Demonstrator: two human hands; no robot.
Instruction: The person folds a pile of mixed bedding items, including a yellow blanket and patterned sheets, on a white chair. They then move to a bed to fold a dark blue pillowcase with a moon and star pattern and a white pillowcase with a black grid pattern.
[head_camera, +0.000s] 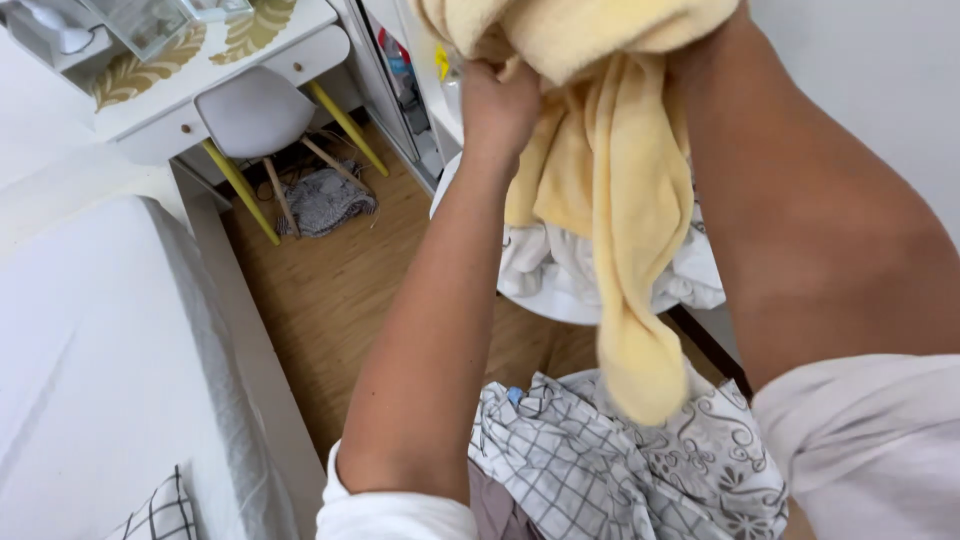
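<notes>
A pale yellow towel (610, 170) hangs in the upper middle of the view, held up high, its top bunched and cut off by the upper edge. One long fold trails down to a rounded end just above a heap of laundry. The left hand (497, 105) is clenched around a gather of the towel near its top; its fingers are buried in the cloth and cannot be seen. The right hand is hidden behind the bunched towel, or out of view above, so whether it grips cannot be told; only the right forearm (800, 220) shows, rising large on the right from a white sleeve (880, 440).

Behind the hanging fold lies crumpled white fabric (560, 270) on a round pale surface, mostly covered. Nearer, at the bottom, sits a checked grey-and-white cloth (560, 470) beside a white cloth with a grey swirl pattern (730, 460), both cut off by the lower edge.

On the left a white bed (90, 370) fills the near corner, with a checked pillow corner (160, 515) just showing. Wooden floor (340, 290) runs between. Far left stands a white worktop (240, 50) with gold leaf motifs, a white chair with yellow legs (260, 115) tucked under it, and a grey crumpled cloth (325, 200) on the floor beneath.
</notes>
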